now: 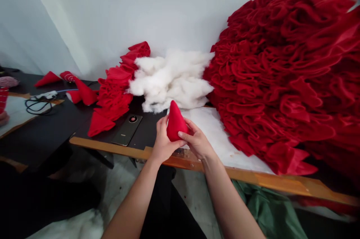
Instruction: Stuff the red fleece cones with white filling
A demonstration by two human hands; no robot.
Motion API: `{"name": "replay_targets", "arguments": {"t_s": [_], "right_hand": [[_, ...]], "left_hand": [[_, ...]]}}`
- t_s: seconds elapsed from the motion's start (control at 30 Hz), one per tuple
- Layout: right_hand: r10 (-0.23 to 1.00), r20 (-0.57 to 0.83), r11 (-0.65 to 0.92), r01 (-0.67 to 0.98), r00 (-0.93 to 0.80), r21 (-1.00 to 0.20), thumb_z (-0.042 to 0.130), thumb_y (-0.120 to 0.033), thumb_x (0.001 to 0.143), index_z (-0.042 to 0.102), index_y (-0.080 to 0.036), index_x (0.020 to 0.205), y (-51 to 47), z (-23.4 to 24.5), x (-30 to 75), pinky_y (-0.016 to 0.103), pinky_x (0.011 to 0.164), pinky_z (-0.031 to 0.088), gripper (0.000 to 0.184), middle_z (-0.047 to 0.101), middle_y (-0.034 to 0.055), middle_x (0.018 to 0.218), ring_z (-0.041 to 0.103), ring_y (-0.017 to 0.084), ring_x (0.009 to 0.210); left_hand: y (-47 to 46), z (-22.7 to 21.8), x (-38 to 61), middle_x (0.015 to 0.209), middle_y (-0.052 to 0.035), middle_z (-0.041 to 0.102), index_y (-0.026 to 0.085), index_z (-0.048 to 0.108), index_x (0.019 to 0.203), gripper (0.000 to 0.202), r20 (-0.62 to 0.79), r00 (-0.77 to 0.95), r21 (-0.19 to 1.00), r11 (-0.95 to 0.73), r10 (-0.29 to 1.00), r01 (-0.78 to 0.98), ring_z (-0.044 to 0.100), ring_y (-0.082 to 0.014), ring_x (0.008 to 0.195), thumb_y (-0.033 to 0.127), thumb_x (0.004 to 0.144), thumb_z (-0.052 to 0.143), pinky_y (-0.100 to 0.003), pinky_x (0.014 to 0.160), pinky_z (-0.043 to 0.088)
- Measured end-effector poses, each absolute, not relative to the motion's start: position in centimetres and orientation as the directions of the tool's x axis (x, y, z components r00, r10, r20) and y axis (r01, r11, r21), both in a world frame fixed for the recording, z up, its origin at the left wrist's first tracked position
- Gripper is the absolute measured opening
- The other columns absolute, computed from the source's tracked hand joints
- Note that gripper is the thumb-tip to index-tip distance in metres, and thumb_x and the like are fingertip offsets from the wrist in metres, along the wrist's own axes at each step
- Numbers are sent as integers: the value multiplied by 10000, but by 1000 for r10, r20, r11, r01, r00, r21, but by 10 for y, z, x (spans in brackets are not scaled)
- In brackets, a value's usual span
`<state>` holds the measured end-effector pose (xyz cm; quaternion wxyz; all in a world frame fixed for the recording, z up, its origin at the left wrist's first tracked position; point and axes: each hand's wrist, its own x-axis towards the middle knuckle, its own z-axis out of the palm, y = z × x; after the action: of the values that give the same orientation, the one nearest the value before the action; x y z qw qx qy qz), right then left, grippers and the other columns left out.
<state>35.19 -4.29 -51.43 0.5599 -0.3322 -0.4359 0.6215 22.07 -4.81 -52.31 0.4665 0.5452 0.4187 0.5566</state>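
Observation:
Between my two hands stands a red cone-shaped fabric piece (176,122), rounded and full, with its tip pointing up. My left hand (164,139) wraps its left side and lower edge. On the right, my right hand (197,139) grips it with the thumb across the front; the far fingers are hidden behind the cone. Just beyond it lies a heap of white fluffy stuffing (174,77). A row of flat red fabric pieces (115,92) leans left of the stuffing, and a huge pile of red fabric pieces (281,74) rises on the right.
A dark phone (128,129) lies on the black table (147,128) left of my hands. White sheeting (216,134) covers the table to the right. Farther left are stuffed red pieces (86,92), a black cable (39,105) and another person's hand (3,118). Green cloth (270,209) hangs below.

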Motion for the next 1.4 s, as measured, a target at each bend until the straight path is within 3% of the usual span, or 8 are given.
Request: {"name": "replay_targets", "arguments": {"t_s": [0.1,0.23,0.4,0.63,0.8,1.0,1.1,1.4], "right_hand": [[979,74,-10,-412,-188,-911,814,-376,651,551,-263,1219,-41,-512,344,384,958,454,637,607,45,1206,555,252,1117],[999,-33,-52,-657,-42,-752,732,-576,691,566,-296,1170,-44,-525,322,426,974,450,579,605,42,1216,558,248,1134],[999,-29,15,-780,42,-626,742,-422,712,661,-233,976,-63,-535,281,366,1053,398,335,662,38,1102,555,212,1138],[997,-9,54,-770,77,-635,764,-396,688,663,-211,1006,-71,-522,273,420,1093,344,381,652,65,1128,529,242,1174],[978,89,192,-651,188,-735,690,-425,782,669,-240,953,-72,-528,280,407,975,442,253,659,37,1010,606,207,979],[927,375,368,-189,-6,-911,572,-361,864,667,-220,884,-65,-526,279,365,865,472,171,625,38,901,590,201,878],[890,455,452,-129,8,-883,521,-308,895,659,-223,949,-62,-521,285,345,840,480,170,616,52,967,589,197,908],[804,595,594,67,-15,-802,518,-235,885,696,-249,967,-70,-515,279,400,877,467,197,623,73,979,579,233,939]], "left_hand": [[-46,-520,216,1189,-81,570,240,459,1247,726,172,69,967,-155,983,-202,578,-264,1071,213,605,796,-423,932,475],[-40,-525,212,1129,-53,615,235,449,1209,709,152,-170,849,-217,974,-481,605,-218,1032,207,597,806,-375,923,479],[-40,-530,214,1086,-47,631,231,463,1164,670,87,-292,782,-247,953,-572,634,-191,962,211,588,806,-341,891,497],[-36,-516,202,1043,-25,662,241,529,1127,560,-21,-242,705,-158,970,-691,658,-179,931,168,623,763,-322,885,510],[-31,-505,188,912,-51,696,170,605,1015,215,-275,-98,527,65,956,-848,672,-190,867,205,802,603,-373,864,532],[-39,-506,192,782,-97,693,73,641,912,253,-369,104,405,260,924,-876,678,-182,768,286,881,507,-301,827,548],[-41,-506,191,776,-79,689,83,638,906,200,-355,57,421,214,933,-882,673,-159,735,240,864,522,-276,808,551],[-39,-510,182,952,-128,686,128,635,909,379,-288,73,543,226,955,-809,583,-303,1122,465,737,627,-426,965,502]]}}
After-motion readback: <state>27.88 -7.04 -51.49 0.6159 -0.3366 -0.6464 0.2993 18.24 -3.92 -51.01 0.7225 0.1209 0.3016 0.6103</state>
